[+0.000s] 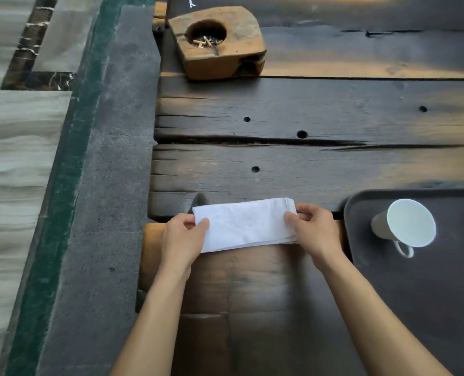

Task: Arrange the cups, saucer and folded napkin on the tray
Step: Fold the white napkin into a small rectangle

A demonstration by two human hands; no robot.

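A white napkin (245, 225), folded into a long strip, lies on the dark wooden table near its left end. My left hand (183, 240) pinches the strip's left end, and my right hand (313, 230) pinches its right end, where the stacked layers show. To the right sits a dark tray (361, 264) with rounded corners. One white cup (404, 223) with a small handle stands on the tray near its far left corner. I see no saucer and no other cup.
A wooden block ashtray (217, 42) with cigarette butts sits at the far left of the table (307, 118). The table's left edge drops to a grey ledge (111, 185) and a tiled floor. Cracks and small holes mark the planks.
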